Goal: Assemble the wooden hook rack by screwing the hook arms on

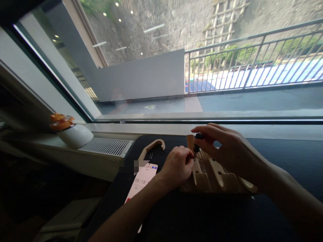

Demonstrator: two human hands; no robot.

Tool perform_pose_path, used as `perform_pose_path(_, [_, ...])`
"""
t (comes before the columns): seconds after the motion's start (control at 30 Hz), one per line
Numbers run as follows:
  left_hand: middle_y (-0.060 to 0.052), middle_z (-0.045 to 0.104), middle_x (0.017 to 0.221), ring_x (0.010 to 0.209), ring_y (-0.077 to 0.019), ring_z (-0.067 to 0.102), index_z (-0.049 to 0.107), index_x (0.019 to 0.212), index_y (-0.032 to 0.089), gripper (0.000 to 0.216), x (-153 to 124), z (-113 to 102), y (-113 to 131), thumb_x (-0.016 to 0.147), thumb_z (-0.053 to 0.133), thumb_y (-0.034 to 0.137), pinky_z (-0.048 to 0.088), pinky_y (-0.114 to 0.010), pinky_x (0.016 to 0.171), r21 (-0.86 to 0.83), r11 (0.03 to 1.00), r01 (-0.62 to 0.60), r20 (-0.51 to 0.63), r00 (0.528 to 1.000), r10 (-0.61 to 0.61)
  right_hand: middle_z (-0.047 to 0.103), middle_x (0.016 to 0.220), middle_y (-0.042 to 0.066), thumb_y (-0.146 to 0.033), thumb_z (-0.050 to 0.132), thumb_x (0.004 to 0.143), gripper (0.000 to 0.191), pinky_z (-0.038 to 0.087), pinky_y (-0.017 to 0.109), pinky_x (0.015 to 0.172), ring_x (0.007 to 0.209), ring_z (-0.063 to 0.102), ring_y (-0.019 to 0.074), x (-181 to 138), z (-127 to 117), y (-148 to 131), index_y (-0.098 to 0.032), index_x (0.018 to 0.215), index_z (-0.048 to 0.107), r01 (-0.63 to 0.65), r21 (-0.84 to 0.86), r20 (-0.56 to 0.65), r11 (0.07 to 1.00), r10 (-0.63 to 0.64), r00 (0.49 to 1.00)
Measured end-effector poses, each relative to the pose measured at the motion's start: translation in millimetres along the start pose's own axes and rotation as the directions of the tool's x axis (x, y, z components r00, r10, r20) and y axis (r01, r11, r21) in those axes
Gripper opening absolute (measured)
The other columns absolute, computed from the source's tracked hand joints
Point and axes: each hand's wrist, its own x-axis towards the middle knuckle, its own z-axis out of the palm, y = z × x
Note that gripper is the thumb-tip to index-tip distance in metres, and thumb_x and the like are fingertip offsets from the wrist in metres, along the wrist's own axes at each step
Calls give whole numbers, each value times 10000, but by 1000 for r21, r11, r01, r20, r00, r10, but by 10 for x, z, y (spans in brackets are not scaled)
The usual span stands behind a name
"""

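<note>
Pinching a black-handled tool (199, 143) between thumb and fingers of the right grip (225, 144), holding it roughly upright over the far left end of the wooden rack (203, 183). Curling the left grip (178, 164) against that same end of the rack, bringing its fingertips close below the tool; being unable to tell between pinching something small there and merely pressing. Resting the rack on the dark counter (280, 158), with an upright wooden slat (190, 140) at its far left corner. Seeing a phone (141, 185) left of the rack, showing timer digits. Finding a hooked wooden piece (148, 148) left of the rack and farther back. Noticing a white bottle (77, 135) with an orange top and a vent grille (106, 147) well left of the rack, also facing a window (151, 37) beyond it.
</note>
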Motion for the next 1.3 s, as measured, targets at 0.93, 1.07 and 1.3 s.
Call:
perform_pose_path(0.93, [-10, 669, 843, 766, -170, 651, 603, 1199, 167, 344, 45, -10, -128, 874, 641, 273, 515, -294, 744, -383, 894, 234, 52, 971, -232, 773, 870, 31, -309, 589, 940, 213, 530, 251, 576, 680, 709, 167, -9, -13, 29, -234, 1113, 688, -97, 94, 119, 991, 85, 989])
perform_pose_path(1.07, [29, 591, 745, 650, -140, 583, 613, 1050, 169, 297, 17, -80, -133, 835, 689, 358, 446, -245, 591, -371, 876, 308, 122, 952, -282, 776, 924, 27, -303, 586, 933, 254, 547, 264, 635, 740, 722, 175, -23, -46, 7, -259, 1156, 698, -101, 86, 148, 991, 87, 985])
perform_pose_path(1.3, [-82, 657, 1175, 931, -169, 654, 419, 1322, 206, 641, 48, -130, -104, 763, 731, 169, 537, -290, 814, -700, 642, 313, 129, 939, -318, 764, 812, 20, -250, 611, 901, 201, 518, 258, 580, 624, 683, 162, 13, -58, -18, -243, 1071, 718, -42, 65, 107, 997, 34, 994])
